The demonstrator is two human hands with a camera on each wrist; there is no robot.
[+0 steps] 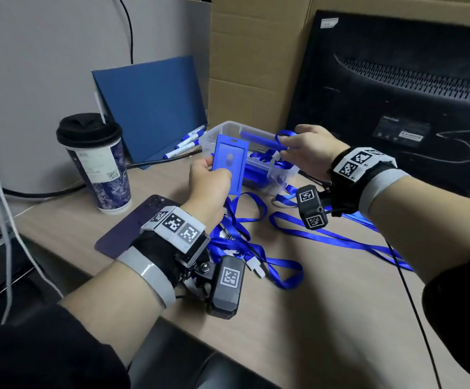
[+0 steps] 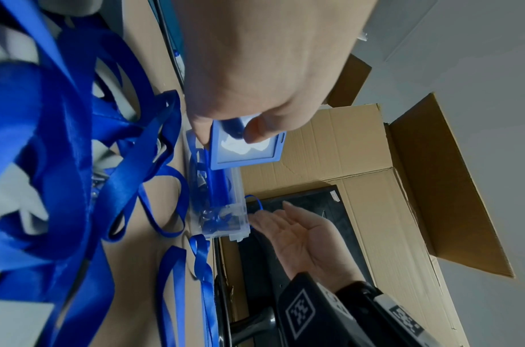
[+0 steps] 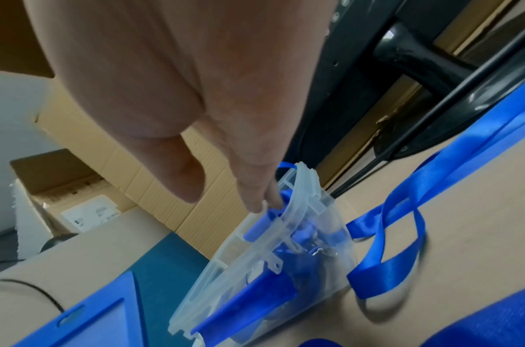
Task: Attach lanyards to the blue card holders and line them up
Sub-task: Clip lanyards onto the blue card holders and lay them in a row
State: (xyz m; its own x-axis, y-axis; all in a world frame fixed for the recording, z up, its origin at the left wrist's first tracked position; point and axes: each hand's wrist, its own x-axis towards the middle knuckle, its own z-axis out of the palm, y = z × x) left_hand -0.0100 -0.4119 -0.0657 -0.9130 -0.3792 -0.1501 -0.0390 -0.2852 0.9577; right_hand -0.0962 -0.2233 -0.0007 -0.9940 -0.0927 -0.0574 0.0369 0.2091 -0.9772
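Observation:
My left hand (image 1: 210, 175) pinches the lower end of a blue card holder (image 1: 229, 160) and holds it upright above the desk; its slot end points up. The thumb presses the holder's window (image 2: 246, 150) in the left wrist view. My right hand (image 1: 298, 150) reaches with straight fingers over the clear plastic box (image 1: 228, 126), fingertips (image 3: 265, 204) touching the blue holders inside at the rim. A thin blue loop (image 1: 284, 134) stands up beside those fingers. Loose blue lanyards (image 1: 256, 248) lie tangled on the desk under my wrists.
A lidded paper cup (image 1: 99, 164) and a dark phone (image 1: 132, 228) sit at the left. A blue folder (image 1: 155, 108) leans on the wall with markers (image 1: 186, 144) at its foot. A black monitor back (image 1: 396, 94) and cardboard box (image 1: 256, 51) stand behind.

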